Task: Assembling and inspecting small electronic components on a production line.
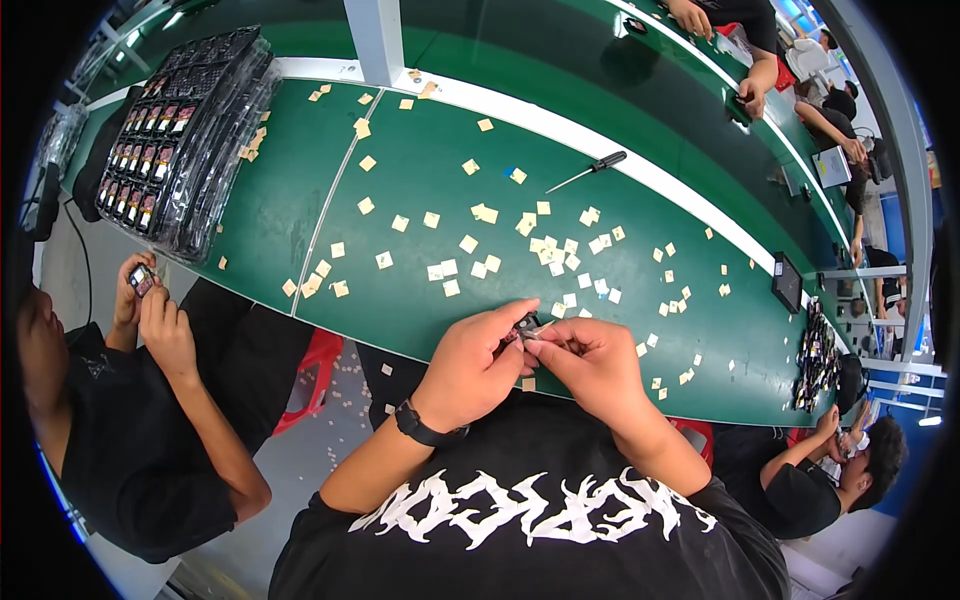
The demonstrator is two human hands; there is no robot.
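Observation:
Close to the table's near edge, my left hand is closed around a small black device, mostly covered by the fingers. My right hand meets it from the other side, thumb and fingertips pinched together against the device. Something thin and pale shows at those fingertips, too small to name. Many small cream-coloured square pieces lie scattered over the green table beyond my hands. A dark band sits on my left wrist.
Farther off lies a screwdriver. Stacked black trays of small devices stand at the left, and a pile of dark parts at the right end, near a black box. Beside me on the left, a person handles a similar device. Others sit right and opposite.

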